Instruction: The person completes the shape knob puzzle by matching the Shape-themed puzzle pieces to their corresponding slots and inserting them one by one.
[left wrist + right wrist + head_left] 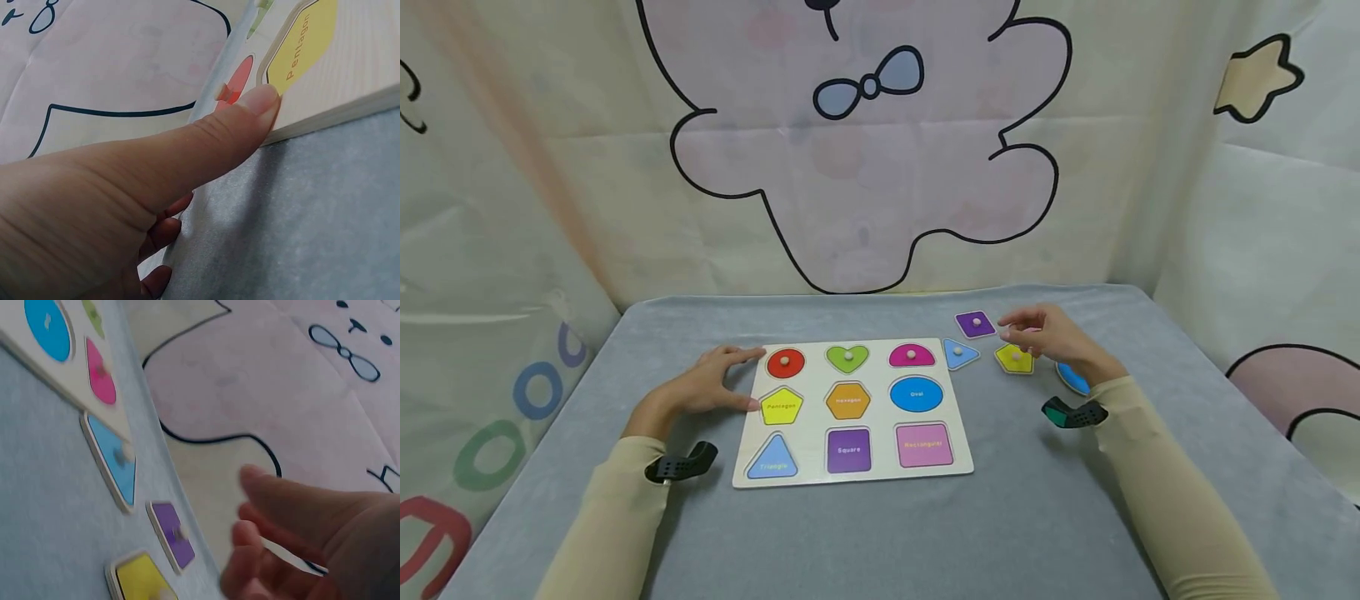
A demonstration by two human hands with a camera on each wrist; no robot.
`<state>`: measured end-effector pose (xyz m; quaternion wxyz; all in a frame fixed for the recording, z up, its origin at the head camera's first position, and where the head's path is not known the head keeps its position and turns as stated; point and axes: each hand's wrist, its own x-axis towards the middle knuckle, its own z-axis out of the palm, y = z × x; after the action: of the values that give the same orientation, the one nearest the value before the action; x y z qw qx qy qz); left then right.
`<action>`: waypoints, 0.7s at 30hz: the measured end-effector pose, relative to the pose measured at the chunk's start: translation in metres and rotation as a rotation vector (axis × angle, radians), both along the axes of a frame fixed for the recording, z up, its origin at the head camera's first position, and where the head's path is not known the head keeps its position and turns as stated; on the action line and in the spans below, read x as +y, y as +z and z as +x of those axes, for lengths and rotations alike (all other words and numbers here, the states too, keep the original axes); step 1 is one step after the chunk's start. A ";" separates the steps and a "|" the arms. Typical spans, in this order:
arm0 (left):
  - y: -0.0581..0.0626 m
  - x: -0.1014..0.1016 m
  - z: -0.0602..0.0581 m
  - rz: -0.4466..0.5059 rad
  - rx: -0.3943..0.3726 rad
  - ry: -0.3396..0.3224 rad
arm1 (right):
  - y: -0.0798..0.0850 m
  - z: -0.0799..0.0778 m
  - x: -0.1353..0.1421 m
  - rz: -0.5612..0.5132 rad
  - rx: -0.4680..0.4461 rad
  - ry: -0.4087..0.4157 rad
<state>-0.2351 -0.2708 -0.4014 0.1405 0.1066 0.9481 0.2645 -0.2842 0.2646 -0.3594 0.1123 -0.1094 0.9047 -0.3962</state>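
A white shape puzzle board (880, 454) lies flat on the table. My left hand (711, 385) rests at its left edge, thumb touching the board beside the yellow Pentagon recess (306, 47) and a finger at the upper left corner. My right hand (1045, 337) hovers past the board's right side, holding nothing, its thumb and fingers apart. Close to its fingertips are a purple knobbed piece (976, 324) and a yellow pentagon piece (1015, 359). A light blue triangle piece (961, 355) lies against the board's right edge. Partly hidden beneath the right wrist is a blue piece (1072, 379).
Knobbed red circle (786, 363), green heart (847, 359) and pink half-round (912, 356) pieces sit in the board's top row. The lower rows show coloured recesses with printed names. Behind the blue-grey cloth-covered table (850, 542) hangs a curtain (865, 183) with cartoon outlines.
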 end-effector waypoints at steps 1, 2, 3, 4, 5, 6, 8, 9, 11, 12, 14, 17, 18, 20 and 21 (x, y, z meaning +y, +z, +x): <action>0.000 0.000 0.000 -0.001 0.000 0.002 | -0.002 -0.001 0.004 0.022 -0.005 0.015; -0.001 -0.001 0.001 -0.003 0.003 0.001 | -0.004 -0.001 0.007 0.041 -0.013 0.025; -0.001 -0.001 0.001 -0.006 0.007 0.001 | -0.005 -0.002 0.010 0.056 -0.024 0.036; -0.001 -0.001 0.001 -0.007 0.011 0.000 | -0.006 -0.002 0.012 0.071 -0.036 0.046; -0.002 -0.001 0.001 -0.006 0.012 0.000 | -0.007 -0.003 0.014 0.082 -0.048 0.052; -0.002 -0.001 0.001 -0.006 0.014 -0.001 | -0.008 -0.003 0.016 0.090 -0.063 0.054; -0.001 -0.001 0.000 -0.008 0.019 -0.004 | -0.008 -0.004 0.019 0.109 -0.093 0.049; -0.002 -0.001 -0.001 -0.010 0.019 -0.004 | -0.008 -0.004 0.019 0.117 -0.107 0.047; -0.002 -0.001 -0.001 -0.011 0.019 -0.004 | -0.009 -0.005 0.020 0.132 -0.131 0.039; -0.002 -0.001 -0.001 -0.012 0.018 -0.004 | -0.010 -0.006 0.021 0.140 -0.141 0.033; -0.003 -0.001 -0.001 -0.010 0.017 -0.003 | -0.013 -0.007 0.021 0.150 -0.149 0.018; -0.003 0.000 -0.001 -0.006 0.016 0.000 | -0.017 -0.007 0.022 0.161 -0.145 -0.007; -0.002 0.000 -0.001 -0.004 0.014 0.002 | -0.018 -0.007 0.022 0.166 -0.143 -0.013; -0.002 0.000 -0.001 -0.003 0.014 0.002 | -0.018 -0.006 0.022 0.176 -0.135 -0.020; -0.002 0.001 -0.001 -0.003 0.014 0.002 | -0.018 -0.006 0.022 0.180 -0.132 -0.021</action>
<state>-0.2364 -0.2701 -0.4030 0.1338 0.1072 0.9496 0.2625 -0.2904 0.2869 -0.3778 0.1769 -0.0629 0.9283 -0.3210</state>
